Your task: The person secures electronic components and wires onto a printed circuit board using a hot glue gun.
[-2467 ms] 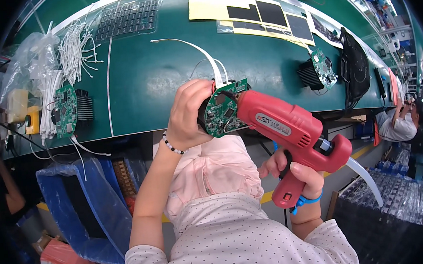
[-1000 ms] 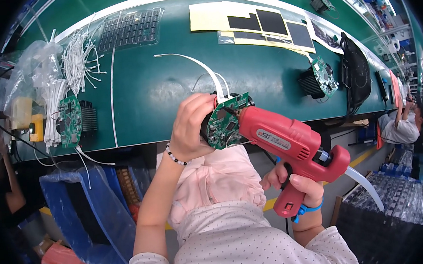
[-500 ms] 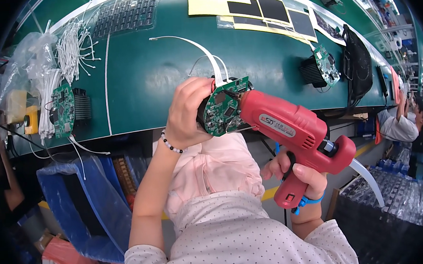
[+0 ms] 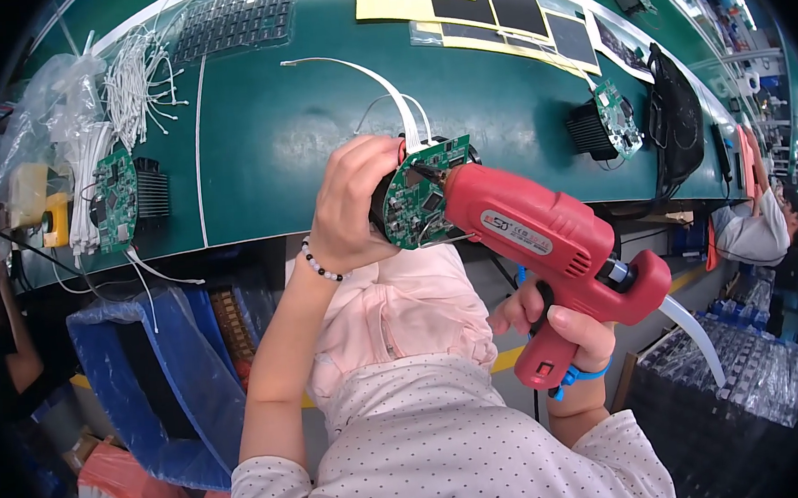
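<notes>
My left hand grips a round green circuit board by its left side, near the bench's front edge. A white flat cable rises from the board's top and curves off to the left. In my right hand is a red hot glue gun, with fingers wrapped round its handle. The gun's dark nozzle points at the upper part of the board, close to the cable's foot; whether it touches I cannot tell. A whitish glue stick sticks out of the gun's back.
A board with a black heatsink lies at the left, below bundled white cables. Another board sits at the right beside a black pouch. Yellow-backed sheets lie at the back. A co-worker's arm shows far right.
The glue gun's nozzle has shifted slightly left across the board, nearer the cable's foot. Both hands keep their hold and have moved only a little.
</notes>
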Demonstrator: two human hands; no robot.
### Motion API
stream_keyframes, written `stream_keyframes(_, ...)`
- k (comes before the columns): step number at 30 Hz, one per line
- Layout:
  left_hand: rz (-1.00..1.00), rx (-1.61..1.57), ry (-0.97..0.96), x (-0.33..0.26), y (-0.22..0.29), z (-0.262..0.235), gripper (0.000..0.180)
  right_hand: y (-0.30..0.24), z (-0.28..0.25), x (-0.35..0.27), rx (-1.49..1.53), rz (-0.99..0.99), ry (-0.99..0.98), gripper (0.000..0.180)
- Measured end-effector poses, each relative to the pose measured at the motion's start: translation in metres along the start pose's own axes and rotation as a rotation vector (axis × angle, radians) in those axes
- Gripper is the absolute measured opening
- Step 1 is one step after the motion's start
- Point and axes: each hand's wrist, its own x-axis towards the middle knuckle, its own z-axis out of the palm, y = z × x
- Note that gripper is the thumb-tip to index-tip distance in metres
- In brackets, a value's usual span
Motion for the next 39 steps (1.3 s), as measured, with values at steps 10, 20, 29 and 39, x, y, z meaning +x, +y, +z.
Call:
stream_keyframes(10, 0.011, -0.003, 0.009, 0.000, -0.001, 0.001, 0.064, 0.001, 0.003, -0.001, -0.060, -0.015, 0.058, 0.057)
stream_keyframes(20, 0.060, 0.044, 0.006, -0.003, -0.007, 0.001, 0.070, -0.001, -0.003, 0.001, -0.013, -0.022, 0.034, 0.055)
stream_keyframes(29, 0.050, 0.053, 0.007, -0.004, -0.007, 0.001, 0.070, -0.001, 0.007, 0.003, -0.133, -0.052, 0.159, 0.050)
stream_keyframes(39, 0.055, 0.040, 0.007, -0.003, -0.006, 0.001, 0.071, -0.004, 0.008, 0.005, -0.158, -0.019, 0.192, 0.034)
